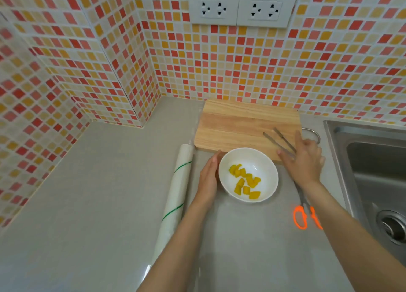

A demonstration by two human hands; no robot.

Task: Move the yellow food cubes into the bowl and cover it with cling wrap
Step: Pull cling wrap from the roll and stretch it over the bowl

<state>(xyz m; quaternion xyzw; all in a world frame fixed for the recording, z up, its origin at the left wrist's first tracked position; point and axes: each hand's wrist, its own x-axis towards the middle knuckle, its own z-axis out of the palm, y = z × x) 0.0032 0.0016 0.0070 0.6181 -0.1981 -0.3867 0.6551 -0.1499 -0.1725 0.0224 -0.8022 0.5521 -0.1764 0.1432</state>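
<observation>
A white bowl (pixel 271 177) stands on the grey counter just in front of the wooden cutting board (pixel 237 124). Several yellow food cubes (pixel 245 182) lie inside it. The cling wrap roll (pixel 178 188), white with green stripes, lies to the left of the bowl. A faint clear sheet seems to stretch from the roll across the counter; whether it covers the bowl I cannot tell. My left hand (pixel 208 177) is flat, its edge against the bowl's left rim, holding nothing. My right hand (pixel 304 160) hovers palm down with fingers spread over the metal tongs (pixel 278 138).
Orange-handled scissors (pixel 302 214) lie on the counter under my right forearm. A steel sink (pixel 373 171) takes up the right side. A metal ring (pixel 313 133) shows behind the board's right edge. Tiled walls enclose the back and left, with two sockets (pixel 241 8) above.
</observation>
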